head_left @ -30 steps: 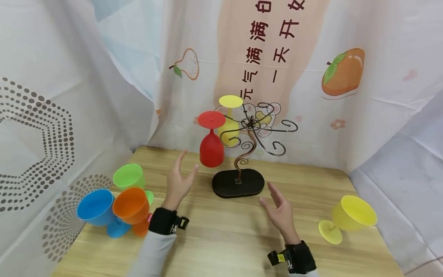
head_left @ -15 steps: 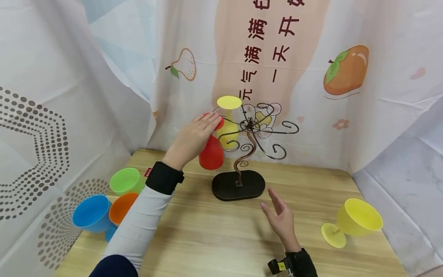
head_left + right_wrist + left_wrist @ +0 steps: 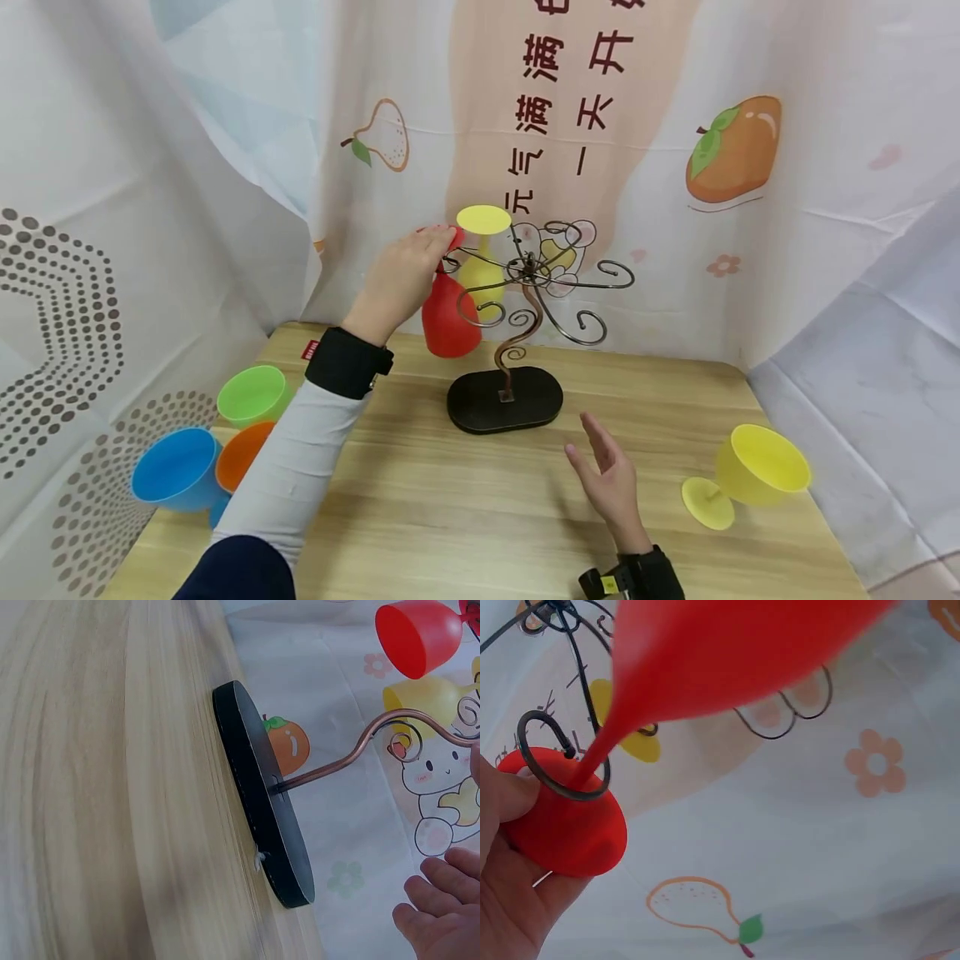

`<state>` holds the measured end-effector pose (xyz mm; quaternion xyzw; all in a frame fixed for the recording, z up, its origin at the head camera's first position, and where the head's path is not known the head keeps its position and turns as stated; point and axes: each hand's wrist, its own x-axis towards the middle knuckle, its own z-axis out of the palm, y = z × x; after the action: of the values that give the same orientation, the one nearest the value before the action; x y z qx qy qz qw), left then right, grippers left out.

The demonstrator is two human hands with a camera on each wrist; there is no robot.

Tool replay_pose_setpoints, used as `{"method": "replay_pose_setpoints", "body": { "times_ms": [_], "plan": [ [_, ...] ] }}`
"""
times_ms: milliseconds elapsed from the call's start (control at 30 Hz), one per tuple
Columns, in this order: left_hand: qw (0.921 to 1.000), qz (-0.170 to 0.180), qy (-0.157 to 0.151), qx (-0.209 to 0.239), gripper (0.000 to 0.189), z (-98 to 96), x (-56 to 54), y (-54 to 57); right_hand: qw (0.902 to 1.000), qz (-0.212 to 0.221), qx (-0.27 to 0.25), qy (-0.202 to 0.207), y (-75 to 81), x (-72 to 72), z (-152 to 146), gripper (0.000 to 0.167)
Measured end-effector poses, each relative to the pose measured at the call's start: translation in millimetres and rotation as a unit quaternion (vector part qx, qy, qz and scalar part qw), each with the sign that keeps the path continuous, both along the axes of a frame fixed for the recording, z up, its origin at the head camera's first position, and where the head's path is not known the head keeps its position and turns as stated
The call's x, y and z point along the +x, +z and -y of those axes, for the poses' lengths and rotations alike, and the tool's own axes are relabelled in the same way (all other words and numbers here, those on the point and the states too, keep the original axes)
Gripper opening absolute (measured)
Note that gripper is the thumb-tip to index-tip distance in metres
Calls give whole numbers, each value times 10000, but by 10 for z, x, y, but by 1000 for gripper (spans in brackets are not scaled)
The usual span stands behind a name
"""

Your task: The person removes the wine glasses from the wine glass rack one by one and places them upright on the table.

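My left hand (image 3: 397, 279) pinches the foot of an upside-down red goblet (image 3: 450, 323), at the left side of a wire goblet rack (image 3: 536, 327). In the left wrist view, the thumb lies on one face of the red foot (image 3: 589, 836) with fingers behind it, and the stem passes at a curled wire hook (image 3: 526, 742). The bowl hangs downward, slightly tilted. Just behind it an upside-down yellow goblet (image 3: 483, 220) hangs on the rack. My right hand (image 3: 613, 496) holds nothing, fingers extended, in front of the rack's black base (image 3: 528, 412) and to its right.
On the left of the wooden table (image 3: 450, 517) stand a green goblet (image 3: 253, 396), a blue goblet (image 3: 176, 471) and an orange goblet (image 3: 240, 457), partly behind the left sleeve. Another yellow goblet (image 3: 765, 467) lies tipped at the right. A printed curtain (image 3: 660, 275) hangs behind.
My left hand has risen from beside the rack to the red goblet's foot and taken hold of it. The red goblet now tilts a little. My right hand stays nearly still.
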<state>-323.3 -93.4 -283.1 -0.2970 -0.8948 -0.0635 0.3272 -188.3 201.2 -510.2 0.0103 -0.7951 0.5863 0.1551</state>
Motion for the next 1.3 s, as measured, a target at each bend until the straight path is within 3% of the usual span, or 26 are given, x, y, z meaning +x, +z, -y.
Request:
{"method": "replay_pose_setpoints", "body": {
  "times_ms": [167,367,567,667,767,867,967,1033,1167,1200,1300],
  "plan": [
    [9999,-84,23,-60,42,-52,-4,72,9999,101,-95,-19,-1,31,21,57],
    [9970,-643,-429,33,42,-114,103,-41,9997,210,-93,-1,1,59,30,57],
    [9936,-833,-647,401,46,-14,332,-277,10000,49,-62,44,15,62,64,56],
    [9891,-874,-705,951,44,86,481,-456,9999,-66,-31,121,39,52,95,56],
    [9783,-804,-686,1782,44,173,629,-689,9995,-168,-74,258,73,35,130,56],
    [9616,-616,-452,2636,45,209,756,-960,9985,-289,-115,442,117,24,175,56],
    [9397,-176,-44,3415,41,198,856,-1264,9965,-467,-119,688,166,30,235,56],
    [9151,342,200,4013,38,154,929,-1456,9937,-622,-125,922,183,43,277,56],
    [8551,1267,547,4997,35,-6,1066,-1755,9841,-1114,-94,1383,227,81,369,61],
    [8432,1429,623,5145,35,-50,1092,-1808,9819,-1216,-48,1450,236,90,391,62],
    [8178,1645,703,5470,33,-161,1123,-1931,9808,-1313,102,1441,269,112,460,62]
  ]
}}
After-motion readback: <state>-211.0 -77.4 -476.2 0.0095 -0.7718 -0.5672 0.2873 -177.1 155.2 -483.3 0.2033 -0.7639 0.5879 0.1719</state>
